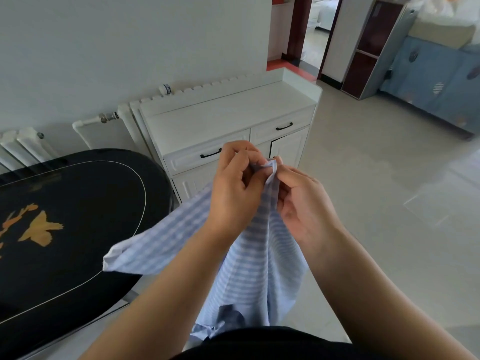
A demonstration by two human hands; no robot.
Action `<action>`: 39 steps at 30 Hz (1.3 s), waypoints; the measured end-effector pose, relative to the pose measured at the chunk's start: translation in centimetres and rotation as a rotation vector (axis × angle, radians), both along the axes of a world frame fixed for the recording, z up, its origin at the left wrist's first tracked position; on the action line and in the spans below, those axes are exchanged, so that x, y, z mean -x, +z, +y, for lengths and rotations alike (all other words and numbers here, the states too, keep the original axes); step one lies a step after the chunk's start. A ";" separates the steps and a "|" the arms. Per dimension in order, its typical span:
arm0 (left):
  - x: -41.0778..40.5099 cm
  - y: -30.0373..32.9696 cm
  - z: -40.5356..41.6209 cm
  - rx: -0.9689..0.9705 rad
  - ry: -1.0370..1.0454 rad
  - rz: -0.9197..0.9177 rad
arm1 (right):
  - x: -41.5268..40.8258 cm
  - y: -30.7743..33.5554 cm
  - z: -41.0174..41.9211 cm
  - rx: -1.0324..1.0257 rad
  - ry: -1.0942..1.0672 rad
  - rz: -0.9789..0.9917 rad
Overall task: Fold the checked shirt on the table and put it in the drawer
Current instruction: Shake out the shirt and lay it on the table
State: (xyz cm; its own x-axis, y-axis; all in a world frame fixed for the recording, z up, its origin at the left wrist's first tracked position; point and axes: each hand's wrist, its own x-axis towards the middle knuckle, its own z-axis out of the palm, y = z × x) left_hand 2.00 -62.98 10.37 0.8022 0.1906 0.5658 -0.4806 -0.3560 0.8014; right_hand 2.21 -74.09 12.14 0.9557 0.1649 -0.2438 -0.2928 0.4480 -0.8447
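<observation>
Hands: our left hand [235,188] and right hand [302,203] together pinch the shirt's top edge.
Shirt: pale blue checked cotton shirt [262,258], limp and light; we judge corners the best hold.

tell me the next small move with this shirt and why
Probably lower the checked shirt flat onto the black table. Both the left hand and right hand pinch one bunched edge in mid-air, most of the cloth hangs unfolded, and the drawers are closed.
</observation>
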 end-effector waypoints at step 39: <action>0.4 1.1 2.4 -0.195 0.014 0.363 | 0.0 -0.4 0.9 0.339 -0.035 -0.211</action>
State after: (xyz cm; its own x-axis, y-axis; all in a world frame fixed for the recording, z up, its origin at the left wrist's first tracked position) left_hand 1.62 -60.62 11.48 0.9544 0.1199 0.2735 -0.1736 -0.5222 0.8350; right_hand 2.26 -73.16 11.72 0.9942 0.0753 -0.0763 -0.0863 0.1403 -0.9863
